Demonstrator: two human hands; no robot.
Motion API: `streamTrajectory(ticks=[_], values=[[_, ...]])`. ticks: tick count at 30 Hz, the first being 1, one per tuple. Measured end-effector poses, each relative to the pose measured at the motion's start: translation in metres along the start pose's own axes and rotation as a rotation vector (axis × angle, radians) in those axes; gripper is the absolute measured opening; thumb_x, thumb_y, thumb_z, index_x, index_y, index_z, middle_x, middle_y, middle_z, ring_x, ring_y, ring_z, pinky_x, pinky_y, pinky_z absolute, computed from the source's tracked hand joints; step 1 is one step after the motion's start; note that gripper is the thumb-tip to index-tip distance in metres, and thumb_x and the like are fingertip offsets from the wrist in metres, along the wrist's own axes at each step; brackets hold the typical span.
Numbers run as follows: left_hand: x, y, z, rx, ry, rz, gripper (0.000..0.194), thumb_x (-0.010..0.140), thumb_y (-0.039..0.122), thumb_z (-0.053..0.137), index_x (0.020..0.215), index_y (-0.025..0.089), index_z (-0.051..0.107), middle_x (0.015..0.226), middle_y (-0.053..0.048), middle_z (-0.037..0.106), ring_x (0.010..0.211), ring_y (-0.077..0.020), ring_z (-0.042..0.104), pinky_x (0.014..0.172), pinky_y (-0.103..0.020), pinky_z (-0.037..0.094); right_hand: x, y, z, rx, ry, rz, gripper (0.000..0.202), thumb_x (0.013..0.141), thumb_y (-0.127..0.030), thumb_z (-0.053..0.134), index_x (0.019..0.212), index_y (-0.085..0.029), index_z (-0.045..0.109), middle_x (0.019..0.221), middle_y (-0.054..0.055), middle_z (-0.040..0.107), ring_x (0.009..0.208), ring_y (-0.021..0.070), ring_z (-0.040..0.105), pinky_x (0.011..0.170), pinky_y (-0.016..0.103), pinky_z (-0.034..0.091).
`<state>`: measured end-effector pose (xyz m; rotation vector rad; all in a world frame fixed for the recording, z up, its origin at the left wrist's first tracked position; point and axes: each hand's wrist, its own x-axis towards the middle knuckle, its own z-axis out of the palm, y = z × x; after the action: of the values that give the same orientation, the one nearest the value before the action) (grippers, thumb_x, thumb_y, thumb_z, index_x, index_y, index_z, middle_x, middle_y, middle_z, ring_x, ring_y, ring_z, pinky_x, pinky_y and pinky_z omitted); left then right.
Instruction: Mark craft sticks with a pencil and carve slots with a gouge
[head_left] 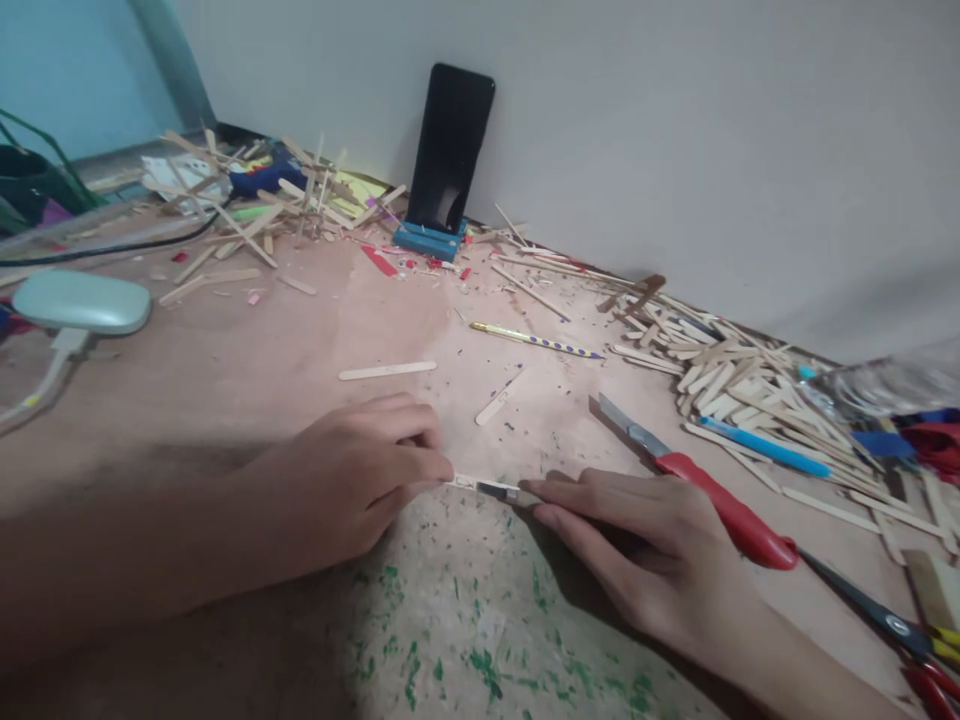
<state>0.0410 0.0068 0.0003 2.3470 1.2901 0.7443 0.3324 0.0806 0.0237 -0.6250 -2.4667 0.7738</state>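
My left hand (367, 470) is closed, pinching one end of a flat wooden craft stick (463, 482) against the table. In my right hand (652, 540) is a craft knife (517, 495), gripped near its metal collar with its dark blade on the stick. The stick has a small outline marked on it; its left end is hidden under my left fingers. Just beyond lie a whole craft stick (387, 371) and a shorter stick piece with a notch in it (495, 404). A patterned pencil (536, 341) rests farther back.
A red-handled cutter (720, 505) and scissors (877, 610) lie right of my right hand. Craft sticks (720, 375) and a blue pen (765, 446) are piled behind them. A phone (452, 145) leans in a blue stand (429, 238) near the wall. A pale corded device (82, 300) is left.
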Motion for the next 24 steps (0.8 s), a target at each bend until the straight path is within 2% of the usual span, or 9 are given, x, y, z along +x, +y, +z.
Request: streamTrajectory(ticks=[6,11,15,24], values=[[0.001,-0.003,0.003,-0.027,0.023,0.018,0.037,0.096,0.002,0.047,0.096,0.021,0.079,0.102,0.0,0.072,0.095,-0.0138,0.066,0.084,-0.026,0.046,0.0,0.004,0.003,-0.052,-0.021,-0.025,0.02,0.106,-0.015,0.07,0.12,-0.022,0.082,0.094,0.002,0.085,0.071,0.0113,0.076,0.06,0.021,0.057],[0.004,-0.006,0.004,-0.031,0.04,0.047,0.039,0.087,-0.001,0.048,0.095,0.021,0.08,0.099,0.0,0.072,0.09,-0.0136,0.066,0.079,-0.025,0.046,0.004,0.001,0.007,-0.053,-0.016,-0.039,0.021,0.106,-0.015,0.071,0.121,-0.023,0.082,0.096,0.002,0.085,0.071,0.0118,0.077,0.063,0.022,0.058],[0.004,-0.009,0.006,-0.033,0.066,0.059,0.036,0.095,0.001,0.05,0.094,0.02,0.08,0.096,0.0,0.072,0.087,-0.0133,0.066,0.077,-0.026,0.046,0.004,0.0,0.007,-0.057,-0.017,-0.022,0.021,0.105,-0.015,0.072,0.121,-0.024,0.082,0.097,0.0,0.085,0.075,0.01,0.077,0.066,0.02,0.058],[0.002,-0.016,0.019,-0.057,0.157,0.093,0.031,0.107,0.01,0.053,0.094,0.022,0.078,0.094,0.001,0.069,0.088,-0.0136,0.062,0.079,-0.027,0.043,0.006,-0.002,0.007,-0.06,0.016,-0.016,0.018,0.106,-0.018,0.071,0.116,-0.024,0.085,0.093,-0.001,0.085,0.069,0.0092,0.075,0.061,0.019,0.056]])
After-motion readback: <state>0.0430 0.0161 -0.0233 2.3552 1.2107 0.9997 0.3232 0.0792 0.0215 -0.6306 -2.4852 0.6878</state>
